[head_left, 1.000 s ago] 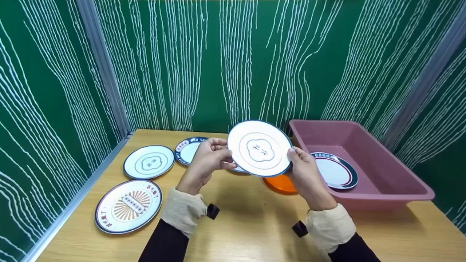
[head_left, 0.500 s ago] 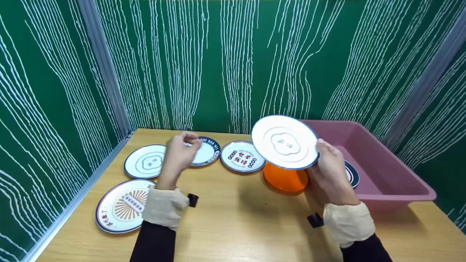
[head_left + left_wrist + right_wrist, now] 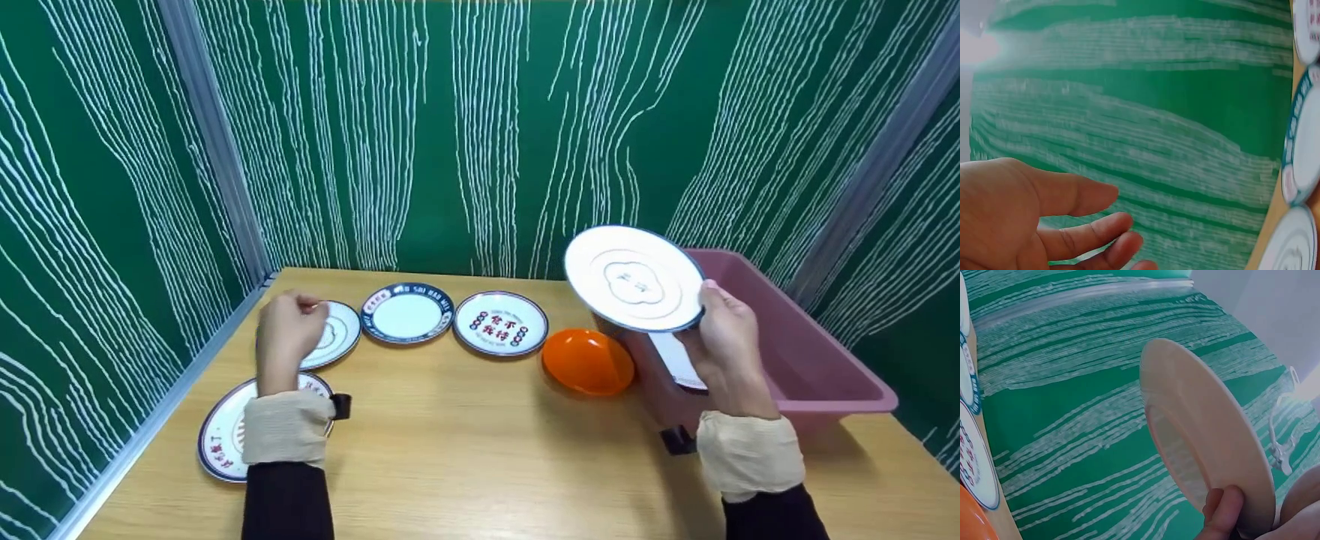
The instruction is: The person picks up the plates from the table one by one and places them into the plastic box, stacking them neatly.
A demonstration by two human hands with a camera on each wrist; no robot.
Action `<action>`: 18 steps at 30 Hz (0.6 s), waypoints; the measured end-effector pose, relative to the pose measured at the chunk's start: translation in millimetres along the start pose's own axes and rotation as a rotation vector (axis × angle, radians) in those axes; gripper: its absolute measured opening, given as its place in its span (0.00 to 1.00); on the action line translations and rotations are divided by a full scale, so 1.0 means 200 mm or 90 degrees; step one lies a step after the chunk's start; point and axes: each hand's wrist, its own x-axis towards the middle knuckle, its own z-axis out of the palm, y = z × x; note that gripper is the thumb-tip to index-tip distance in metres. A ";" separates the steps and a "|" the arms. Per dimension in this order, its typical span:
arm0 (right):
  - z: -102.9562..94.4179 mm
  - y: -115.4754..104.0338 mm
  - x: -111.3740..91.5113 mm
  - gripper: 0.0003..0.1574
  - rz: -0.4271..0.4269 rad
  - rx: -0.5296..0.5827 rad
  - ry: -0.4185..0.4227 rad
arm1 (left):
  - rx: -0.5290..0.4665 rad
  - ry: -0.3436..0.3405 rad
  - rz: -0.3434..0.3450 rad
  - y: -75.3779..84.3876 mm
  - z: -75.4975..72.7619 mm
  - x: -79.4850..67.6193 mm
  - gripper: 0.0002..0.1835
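My right hand [image 3: 731,349] grips the rim of a white plate [image 3: 634,279] with a blue edge and a flower-shaped emblem. The plate is tilted in the air over the left side of a pink basin [image 3: 832,367]. Its plain underside shows in the right wrist view, with fingers [image 3: 1224,509] against it. My left hand [image 3: 289,337] holds nothing; its fingers are loosely bent in the left wrist view. It hovers over a similar emblem plate [image 3: 341,334] and partly hides it. Below, my left sleeve covers part of a sunburst plate [image 3: 225,435].
Along the table's [image 3: 480,465] back stand a dark-rimmed plate [image 3: 409,313], a plate with red lettering [image 3: 501,324] and an orange dish [image 3: 589,362]. Inside the basin, part of another plate [image 3: 679,364] shows below the held one. Green walls [image 3: 480,135] enclose the table.
The left hand has let go of the plate and moved left. My right hand has carried the plate rightward, from the table's middle to the basin's left side.
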 end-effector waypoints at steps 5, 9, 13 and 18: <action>-0.08 -0.03 0.02 0.35 0.005 0.032 0.035 | 0.004 0.001 -0.082 -0.12 -0.06 0.02 0.24; -0.15 -0.06 0.04 0.34 0.015 0.042 0.086 | -0.002 -0.002 -0.164 -0.20 -0.08 0.03 0.25; -0.20 -0.08 0.07 0.33 0.034 0.084 0.135 | -0.018 -0.007 -0.251 -0.28 -0.11 0.04 0.28; -0.26 -0.09 0.10 0.31 0.040 0.133 0.167 | -0.018 0.008 -0.332 -0.37 -0.13 0.04 0.30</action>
